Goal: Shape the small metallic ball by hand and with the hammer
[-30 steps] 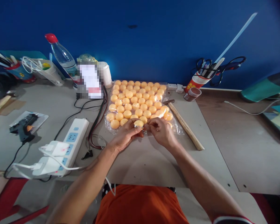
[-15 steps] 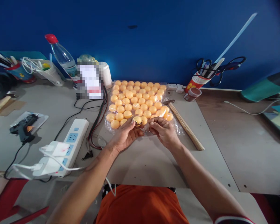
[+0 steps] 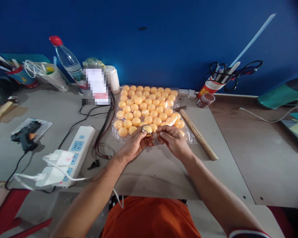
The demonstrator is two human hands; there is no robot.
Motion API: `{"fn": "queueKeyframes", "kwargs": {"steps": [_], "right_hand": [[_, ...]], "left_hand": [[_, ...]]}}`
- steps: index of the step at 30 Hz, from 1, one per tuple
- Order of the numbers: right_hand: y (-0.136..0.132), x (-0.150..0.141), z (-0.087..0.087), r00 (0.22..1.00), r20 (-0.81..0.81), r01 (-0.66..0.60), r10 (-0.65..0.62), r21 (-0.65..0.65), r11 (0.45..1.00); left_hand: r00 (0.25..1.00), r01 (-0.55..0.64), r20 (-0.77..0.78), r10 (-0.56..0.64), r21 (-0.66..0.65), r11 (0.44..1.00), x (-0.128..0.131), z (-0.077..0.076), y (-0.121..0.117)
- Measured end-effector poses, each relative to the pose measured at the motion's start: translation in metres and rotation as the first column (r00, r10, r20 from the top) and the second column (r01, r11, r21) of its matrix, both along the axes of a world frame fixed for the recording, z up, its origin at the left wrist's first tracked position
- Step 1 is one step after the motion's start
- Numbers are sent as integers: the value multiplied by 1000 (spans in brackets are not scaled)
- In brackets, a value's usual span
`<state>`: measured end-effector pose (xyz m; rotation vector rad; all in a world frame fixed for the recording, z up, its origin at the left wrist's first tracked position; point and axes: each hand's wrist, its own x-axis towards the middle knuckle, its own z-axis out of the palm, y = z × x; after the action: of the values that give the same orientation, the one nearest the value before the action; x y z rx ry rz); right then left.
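Your left hand [image 3: 135, 142] and right hand [image 3: 173, 138] almost meet mid-frame. A blue wall [image 3: 159, 49] fills the top, above the grey surface [image 3: 151, 172] and its bag [image 3: 191, 138] of orange balls [image 3: 153, 114]. Your left hand holds one round ball [image 3: 147, 129], just left of your right hand; you can't tell what that one grips.

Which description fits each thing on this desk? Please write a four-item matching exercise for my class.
Column one
1. Glue gun
2. Bottle cap
3. Power strip
4. Orange-yellow ball with shiny bits

Column two
A. Held in the person's left hand
B. White, with adapters plugged in
C. Black, lying on the desk's left side
D. Red

Pairs: 1-C, 2-D, 3-B, 4-A
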<state>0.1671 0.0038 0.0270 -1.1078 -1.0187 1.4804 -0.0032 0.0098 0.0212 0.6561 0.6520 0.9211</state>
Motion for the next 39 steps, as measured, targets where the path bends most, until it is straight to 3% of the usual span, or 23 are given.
{"fn": "queueKeyframes", "kwargs": {"steps": [14, 21, 28, 36, 39], "right_hand": [[-2, 1, -3, 998, 17, -56, 55, 64, 996], [-2, 3, -4, 999, -41, 21, -19, 48, 999], [-3, 4, -3, 998, 7, -69, 68, 119, 990], [-2, 5, -8, 990, 123, -89, 63, 220, 971], [-1, 3, -7, 992, 93, -97, 80, 197, 976]], "left_hand": [[988, 16, -153, 2, 115, 993, 0, -2, -4], [994, 51, -102, -47, 39, 998, -1, 0, -4], [994, -4, -105, 6, 22, 1000, 0, 2, -2], [986, -5, -167, 16, 64, 998, 0, -1, -1], [980, -7, -195, 27, 104, 995, 1, -3, 0]]}}
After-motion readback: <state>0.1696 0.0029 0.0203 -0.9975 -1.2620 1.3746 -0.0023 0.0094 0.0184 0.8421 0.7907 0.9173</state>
